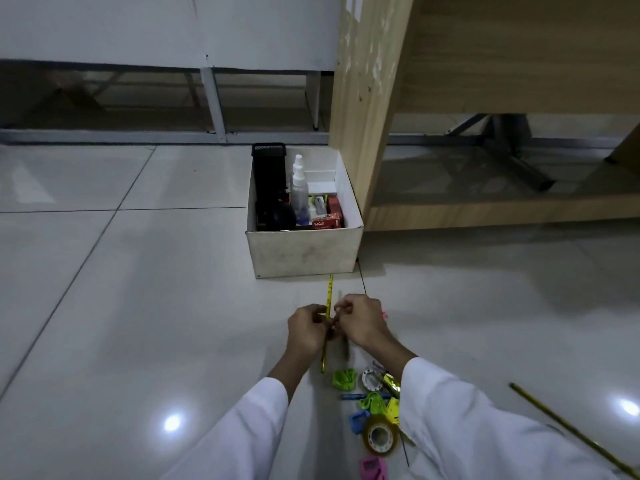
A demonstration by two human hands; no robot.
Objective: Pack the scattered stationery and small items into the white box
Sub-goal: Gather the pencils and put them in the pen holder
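On the grey tiled floor [138, 306], a person in white sleeves held a yellow pencil [329, 292] just near of the white box [304, 252]. Left hand [306, 329] gripped the pencil around its middle, fingers curled; right hand [360, 320] was curled too, its fingertips pinching at the same spot, though what they held was blurred. The pencil was thin, yellow with dark marks, pointing away toward the box.

The box, open-topped and scuffed on its near wall, stood against a wooden desk panel [367, 98]. Inside stood a black mesh holder [269, 168] at far left, a clear spray bottle [299, 192] beside it, a dark round object at near left, and a red carton [326, 223] at near right.

Nearer, by the right sleeve, lay a scatter: green clips [344, 378], a white tape roll [372, 379], a blue sharpener [359, 421], a brown tape roll [380, 438] and a pink item [372, 467]. A second pencil [571, 431] lay far right.
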